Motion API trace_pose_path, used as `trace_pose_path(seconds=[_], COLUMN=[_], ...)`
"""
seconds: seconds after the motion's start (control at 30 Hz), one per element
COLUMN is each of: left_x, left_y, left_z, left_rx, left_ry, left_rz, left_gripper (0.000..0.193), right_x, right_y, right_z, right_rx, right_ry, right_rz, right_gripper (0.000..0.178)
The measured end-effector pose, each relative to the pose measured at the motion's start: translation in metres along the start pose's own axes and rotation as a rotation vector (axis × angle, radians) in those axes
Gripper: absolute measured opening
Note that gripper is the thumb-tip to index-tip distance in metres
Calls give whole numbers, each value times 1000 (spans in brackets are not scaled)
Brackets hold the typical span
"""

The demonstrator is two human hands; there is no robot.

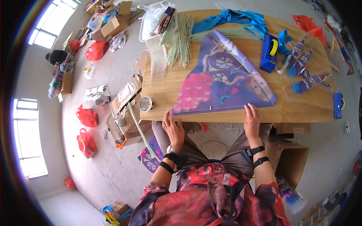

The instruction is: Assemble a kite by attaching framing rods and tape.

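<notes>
- Sheet of thin purple material, roughly triangular, printed with pink clusters and pale flowers: spread on the table before you, its near side close to the table's front edge, its right side folded over in a long strip.
- Thin white rod: lies along the sheet's near side, between your hands.
- Your left hand: open, fingers extended at the table edge, just beside the sheet's near left corner; you cannot be told whether they touch it.
- Your right hand: open, fingers slightly bent, fingertips at the sheet's near side, toward the right.
- Light-brown wooden table: beneath the sheet.
- Small round container with a pale rim: near the table's left edge, beyond your left hand.
- Slender pale-green sticks: bundled beyond the sheet.
- Bright blue ribbon-like strips: heaped at the table's far side.
- Blue tape dispenser with a yellow roll: right of the sheet.
- Narrow purple printed packets in clear film: farther right.
- Red plastic bags: on the floor, left.
</notes>
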State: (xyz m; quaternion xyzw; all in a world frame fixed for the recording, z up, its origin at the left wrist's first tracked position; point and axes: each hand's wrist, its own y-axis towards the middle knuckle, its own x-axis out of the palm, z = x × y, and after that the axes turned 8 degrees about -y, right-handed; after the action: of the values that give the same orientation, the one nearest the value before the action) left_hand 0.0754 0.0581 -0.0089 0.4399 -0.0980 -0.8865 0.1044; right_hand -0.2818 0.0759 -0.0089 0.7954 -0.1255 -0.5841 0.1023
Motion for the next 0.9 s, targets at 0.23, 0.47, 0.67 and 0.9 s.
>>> trace_pose_path(seconds=[0.23, 0.47, 0.67, 0.9], left_x=[-7, -7, -7, -2], left_y=[-5, -7, -5, 3], left_z=[-14, -15, -13, 3], left_rx=[5, 8, -13, 2], left_ry=[137, 140, 152, 131], left_rz=[-80, -78, -84, -57], left_gripper=[59, 58, 60, 60], right_x=[0, 2, 5, -2], right_y=[0, -1, -2, 8], right_z=[-1, -1, 2, 8], right_rx=[-5, -6, 3, 68], right_ry=[-10, -7, 16, 108], right_rz=[-15, -16, -8, 38], right_gripper=[38, 38, 42, 39])
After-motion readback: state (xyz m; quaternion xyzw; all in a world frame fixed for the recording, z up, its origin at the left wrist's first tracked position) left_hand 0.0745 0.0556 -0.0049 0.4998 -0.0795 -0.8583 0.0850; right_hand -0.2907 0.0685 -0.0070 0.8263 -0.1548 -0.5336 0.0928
